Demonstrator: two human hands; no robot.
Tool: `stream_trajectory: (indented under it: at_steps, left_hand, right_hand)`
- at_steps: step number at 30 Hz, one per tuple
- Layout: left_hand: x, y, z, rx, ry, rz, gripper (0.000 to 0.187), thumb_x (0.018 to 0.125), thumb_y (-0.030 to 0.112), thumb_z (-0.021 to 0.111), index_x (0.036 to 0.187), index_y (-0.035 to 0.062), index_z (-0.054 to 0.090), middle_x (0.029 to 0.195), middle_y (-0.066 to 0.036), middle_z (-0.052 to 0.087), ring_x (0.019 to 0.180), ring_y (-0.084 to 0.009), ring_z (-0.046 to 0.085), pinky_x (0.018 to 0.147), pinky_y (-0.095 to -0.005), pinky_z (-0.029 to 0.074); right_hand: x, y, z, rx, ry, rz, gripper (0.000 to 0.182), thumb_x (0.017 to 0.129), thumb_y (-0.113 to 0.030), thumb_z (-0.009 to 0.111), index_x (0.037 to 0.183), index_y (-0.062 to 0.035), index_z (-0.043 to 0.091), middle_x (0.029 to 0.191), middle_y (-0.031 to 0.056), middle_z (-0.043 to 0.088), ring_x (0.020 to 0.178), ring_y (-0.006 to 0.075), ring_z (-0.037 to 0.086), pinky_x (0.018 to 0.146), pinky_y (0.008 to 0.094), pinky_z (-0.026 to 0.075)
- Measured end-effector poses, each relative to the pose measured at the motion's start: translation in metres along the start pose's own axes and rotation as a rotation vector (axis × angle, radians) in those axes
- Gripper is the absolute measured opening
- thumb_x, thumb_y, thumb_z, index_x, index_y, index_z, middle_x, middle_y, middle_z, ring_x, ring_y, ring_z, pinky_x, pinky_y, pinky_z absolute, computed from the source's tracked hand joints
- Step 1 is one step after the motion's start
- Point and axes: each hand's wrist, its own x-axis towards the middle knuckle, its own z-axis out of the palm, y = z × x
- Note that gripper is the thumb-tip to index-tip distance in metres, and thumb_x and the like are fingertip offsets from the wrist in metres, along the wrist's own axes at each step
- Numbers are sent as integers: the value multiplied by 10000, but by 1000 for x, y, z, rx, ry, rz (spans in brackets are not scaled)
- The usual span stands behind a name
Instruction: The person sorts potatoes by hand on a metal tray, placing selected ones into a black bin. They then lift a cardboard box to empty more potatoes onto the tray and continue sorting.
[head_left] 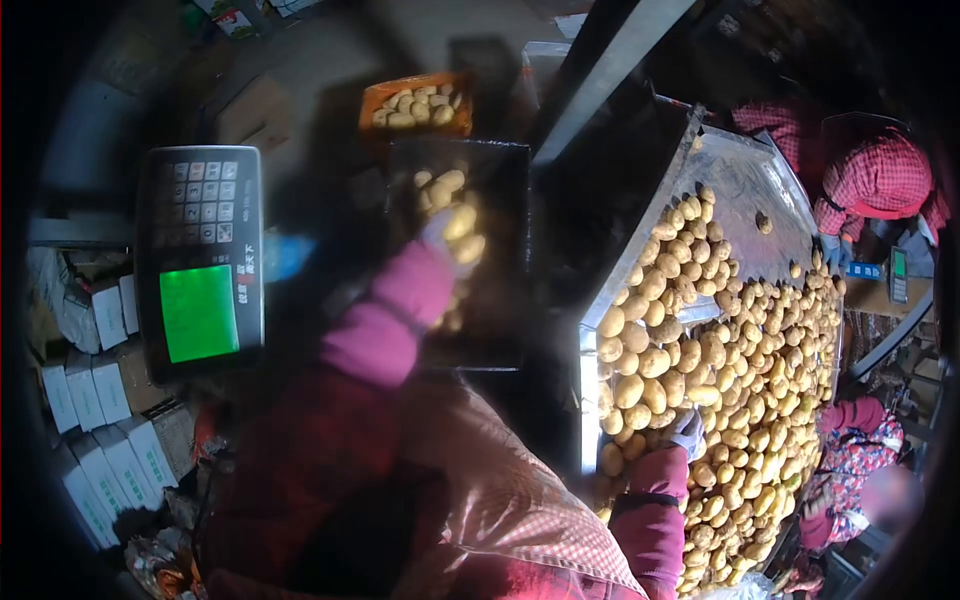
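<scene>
My left hand (pixel 443 236), in a light glove and smeared by motion, is over a dark crate (pixel 490 335). It is closed on two potatoes (pixel 462 222), which show at its far side. More potatoes (pixel 438 188) lie inside the crate, partly hidden by my forearm. At the near left part of a large potato heap (pixel 760 400) is my right hand (pixel 688 432), also gloved. It touches the heap, and its fingers are partly hidden, so their grip does not show. The heap lies on a metal-sided sorting table (pixel 588 400).
A scale display (pixel 200 265) with a green screen stands at left, above white boxes (pixel 125 465). An orange crate of potatoes (pixel 368 92) sits beyond the dark crate. A slanted metal post (pixel 615 80) rises behind. Across the table are two people (pixel 875 170), one near another scale (pixel 898 275).
</scene>
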Motion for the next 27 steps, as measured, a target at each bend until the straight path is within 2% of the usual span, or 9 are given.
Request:
stream_trajectory:
  at_steps: [2, 6, 8, 13, 14, 16, 18, 23, 27]
  left_hand:
    - [7, -5, 18, 599, 140, 344, 367, 804, 358, 548, 1104, 149, 519, 1022, -50, 519, 916, -288, 508, 786, -460, 463]
    - [20, -1, 37, 481, 175, 304, 432, 765, 344, 581, 1145, 147, 523, 1096, -64, 520, 1045, -338, 481, 852, -582, 395]
    - [15, 7, 50, 44, 200, 63, 457, 757, 346, 585, 1166, 153, 522, 1105, -73, 528, 1053, -345, 479, 839, -611, 383]
    - [80, 5, -53, 1078, 0, 779, 443, 758, 362, 583, 1148, 159, 528, 1077, -78, 545, 1071, -330, 467, 908, -513, 388]
    - [71, 11, -61, 1074, 5, 788, 443, 758, 362, 583, 1148, 159, 528, 1077, -78, 545, 1071, -330, 467, 908, -513, 388]
    - [49, 25, -66, 78, 158, 20, 424, 770, 387, 575, 1136, 178, 534, 1045, -69, 569, 1004, -292, 517, 859, -438, 436]
    - [-2, -1, 15, 379, 588, 43, 409, 782, 402, 573, 1133, 197, 539, 989, -78, 596, 895, -256, 568, 747, -400, 475]
    - [20, 51, 82, 235, 414, 100, 428, 782, 410, 592, 1125, 159, 547, 912, -101, 606, 821, -269, 588, 737, -387, 492]
    - [70, 99, 112, -3, 407, 378, 745, 764, 483, 609, 1331, 107, 307, 1367, -129, 314, 1251, -376, 342, 1027, -527, 271]
  right_hand:
    - [0, 5, 0, -60, -24, 7, 505, 897, -447, 376, 1190, -64, 523, 1180, 183, 527, 1101, 342, 481, 935, 401, 373]
    - [-3, -7, 0, 5, 61, -16, 419, 894, -361, 404, 1148, -73, 569, 1167, 128, 560, 1101, 305, 495, 933, 377, 387]
    - [-3, -10, -5, -63, 37, 39, 408, 892, -350, 422, 1150, -71, 571, 1144, 125, 574, 1077, 305, 514, 916, 376, 398]
    - [-5, -7, -2, -38, 24, 83, 431, 891, -382, 433, 1162, -71, 560, 1146, 146, 562, 1074, 315, 511, 917, 379, 398]
    - [-5, -3, -2, -32, 21, 90, 437, 891, -390, 436, 1165, -71, 557, 1147, 151, 560, 1074, 317, 511, 917, 380, 398]
    - [1, 9, 7, -6, 51, 50, 446, 887, -400, 443, 1164, -70, 559, 1140, 147, 562, 1059, 315, 519, 906, 373, 409]
    - [0, 8, 9, 38, 98, -1, 442, 885, -395, 446, 1161, -69, 560, 1134, 144, 564, 1057, 311, 522, 906, 366, 411]
    - [4, 9, 11, -31, 59, 37, 447, 890, -410, 420, 1167, -86, 556, 1124, 155, 560, 1052, 315, 518, 899, 376, 411]
    - [1, 7, 12, -26, 112, 62, 455, 882, -403, 432, 1151, -60, 562, 1098, 167, 565, 1022, 338, 525, 886, 393, 417]
